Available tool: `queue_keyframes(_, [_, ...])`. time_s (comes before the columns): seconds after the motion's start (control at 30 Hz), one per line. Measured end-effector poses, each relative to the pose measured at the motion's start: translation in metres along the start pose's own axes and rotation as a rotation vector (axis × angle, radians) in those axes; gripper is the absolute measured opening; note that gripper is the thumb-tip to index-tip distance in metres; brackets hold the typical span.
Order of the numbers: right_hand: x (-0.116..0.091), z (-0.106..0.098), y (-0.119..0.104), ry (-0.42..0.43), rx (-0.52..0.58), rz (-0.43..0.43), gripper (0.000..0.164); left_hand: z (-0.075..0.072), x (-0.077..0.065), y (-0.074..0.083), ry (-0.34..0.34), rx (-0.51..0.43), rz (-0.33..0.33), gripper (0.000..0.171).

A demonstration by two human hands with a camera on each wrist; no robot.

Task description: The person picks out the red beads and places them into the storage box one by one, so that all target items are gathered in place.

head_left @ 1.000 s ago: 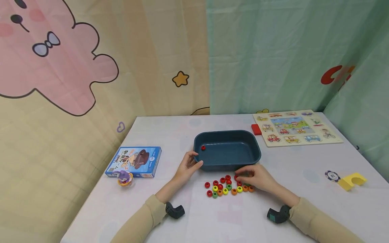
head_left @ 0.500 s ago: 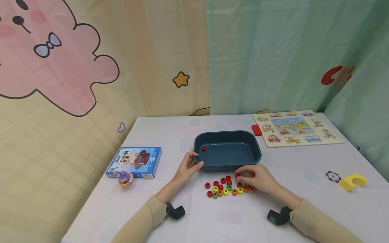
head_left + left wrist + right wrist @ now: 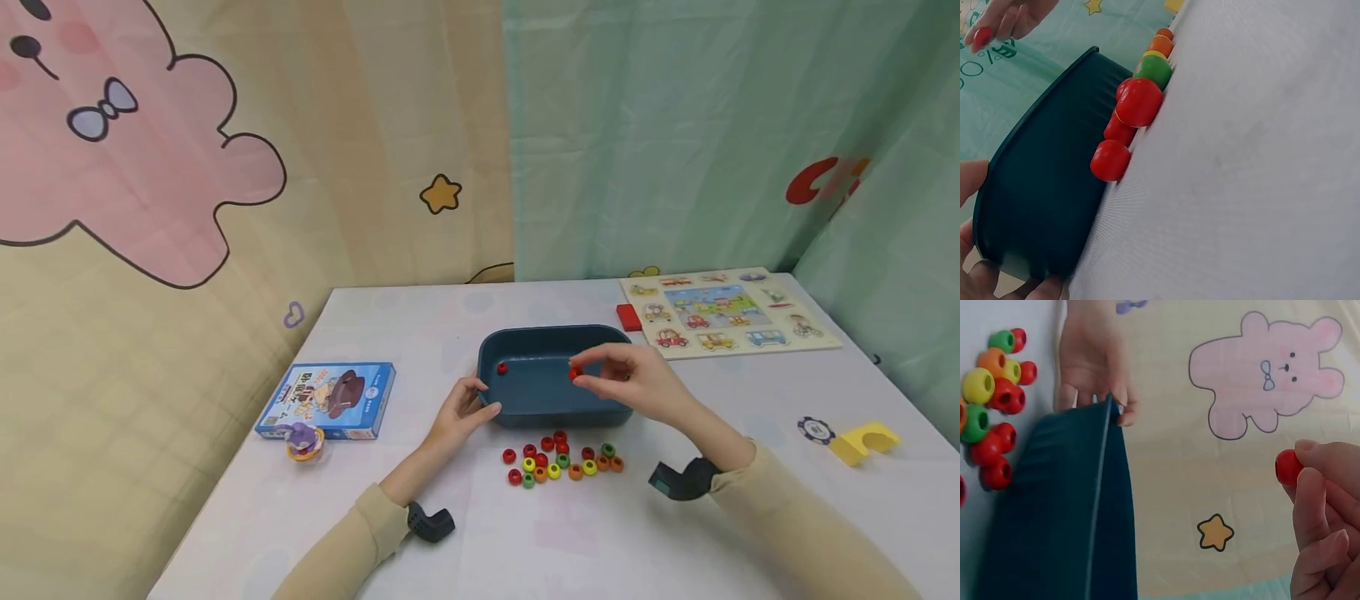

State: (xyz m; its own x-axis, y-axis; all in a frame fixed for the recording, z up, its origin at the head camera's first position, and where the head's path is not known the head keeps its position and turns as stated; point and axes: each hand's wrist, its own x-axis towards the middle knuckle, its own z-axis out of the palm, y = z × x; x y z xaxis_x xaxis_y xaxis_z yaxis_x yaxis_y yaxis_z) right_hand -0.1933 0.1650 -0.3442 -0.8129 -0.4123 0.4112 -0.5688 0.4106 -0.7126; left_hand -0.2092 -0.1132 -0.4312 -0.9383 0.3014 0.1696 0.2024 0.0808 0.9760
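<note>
A dark teal rectangular tray [image 3: 555,412] stands on the white table with one red bead [image 3: 502,367] inside near its left end. My left hand [image 3: 457,415] holds the tray by its left front corner; in the left wrist view its fingers lie along the tray's wall. My right hand [image 3: 641,382] is raised above the tray's right part and pinches a red bead [image 3: 1288,467] between thumb and fingertips. In front of the tray lie several loose beads, among them a red bead [image 3: 514,477], a green bead [image 3: 608,450] and an orange bead [image 3: 575,472].
At left lie a blue box [image 3: 330,400] and a small purple toy [image 3: 303,440]. A wooden puzzle board [image 3: 787,337] and a red block [image 3: 628,317] are at the back right. A yellow arch block [image 3: 855,446] and a round chip [image 3: 816,430] lie at right.
My right hand has lifted a red bead from the group in front and carried it up over the tray. The left hand stays at the tray's corner.
</note>
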Motion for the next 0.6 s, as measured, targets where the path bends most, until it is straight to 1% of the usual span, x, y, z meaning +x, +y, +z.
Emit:
queue_keyframes(0.1, [0.027,0.002,0.013,-0.027,0.017,-0.008,0.026,0.0,0.0,0.0,-0.001,0.006,0.003,0.038])
queue_keyframes(0.17, [0.045,0.008,0.02,-0.068,0.028,0.018,0.029,0.0,-0.001,-0.001,-0.002,0.005,0.001,0.038])
queue_keyframes(0.23, [0.063,0.018,0.03,-0.123,0.05,0.051,0.033,0.0,-0.001,-0.001,-0.004,0.001,0.005,0.038])
queue_keyframes(0.33, [0.086,0.034,0.046,-0.229,0.1,0.107,0.037,0.0,-0.002,-0.001,-0.009,-0.016,0.005,0.037])
queue_keyframes(0.47, [0.108,0.049,0.067,-0.333,0.106,0.16,0.036,0.0,-0.003,0.0,-0.024,-0.03,0.006,0.038])
queue_keyframes(0.6, [0.121,0.059,0.083,-0.38,0.075,0.15,0.031,0.0,-0.004,0.0,-0.038,-0.033,0.021,0.038])
